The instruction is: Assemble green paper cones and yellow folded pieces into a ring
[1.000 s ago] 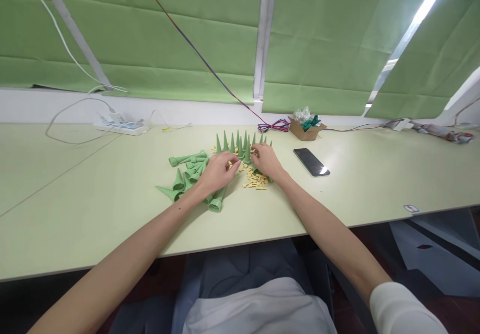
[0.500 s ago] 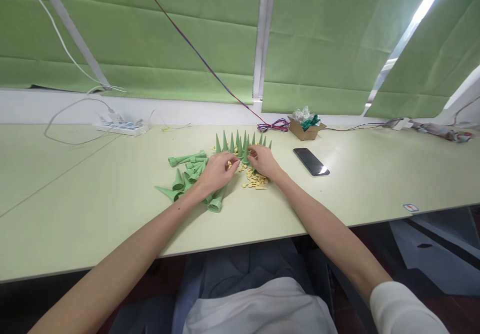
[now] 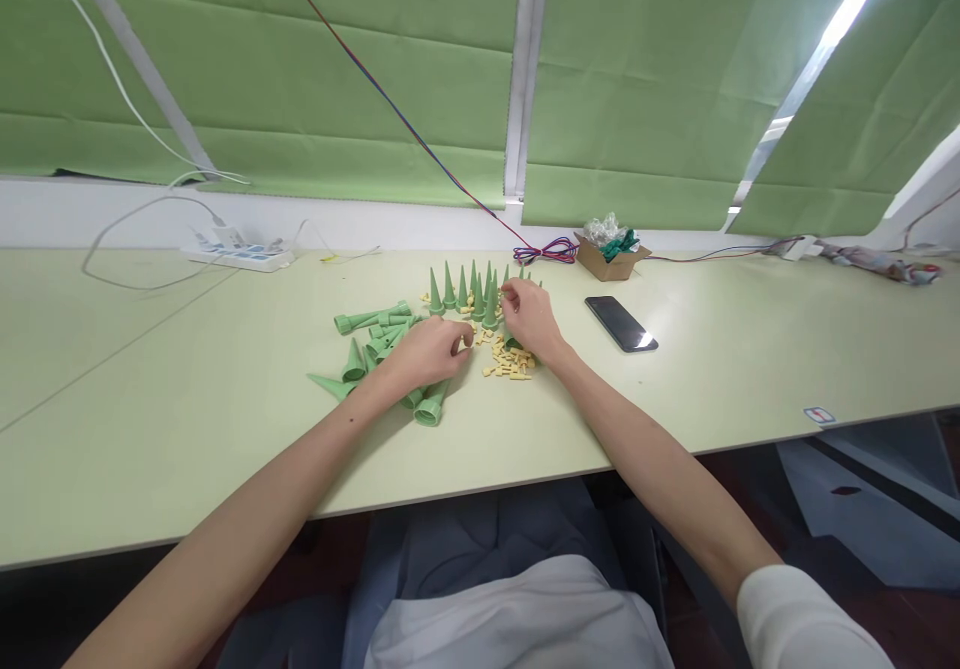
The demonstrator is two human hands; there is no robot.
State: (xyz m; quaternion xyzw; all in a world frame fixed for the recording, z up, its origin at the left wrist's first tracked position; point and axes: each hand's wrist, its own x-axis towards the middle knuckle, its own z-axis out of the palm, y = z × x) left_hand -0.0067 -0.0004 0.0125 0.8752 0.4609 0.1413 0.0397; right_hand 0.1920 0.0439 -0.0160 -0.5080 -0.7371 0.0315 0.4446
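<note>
Several green cones (image 3: 436, 294) stand upright in a cluster, points up, with small yellow pieces (image 3: 512, 359) among and in front of them. Left of these, more green cones (image 3: 429, 409) lie in a loose pile. My left hand (image 3: 435, 351) is over the pile's right side, its fingers curled and thumb near the fingertips; what they hold, if anything, is too small to name. My right hand (image 3: 527, 314) is at the right of the upright cones, fingers bent together beside a cone tip, and its grip is hidden.
A black phone (image 3: 622, 324) lies right of the hands. Behind are a small cardboard box (image 3: 609, 263) with plastic and green material, coiled red-blue wire (image 3: 546, 250), and a white power strip (image 3: 238, 256) at the left.
My left hand has moved slightly left and down, away from the upright cones. My right hand has shifted a little right, showing more of the front cone.
</note>
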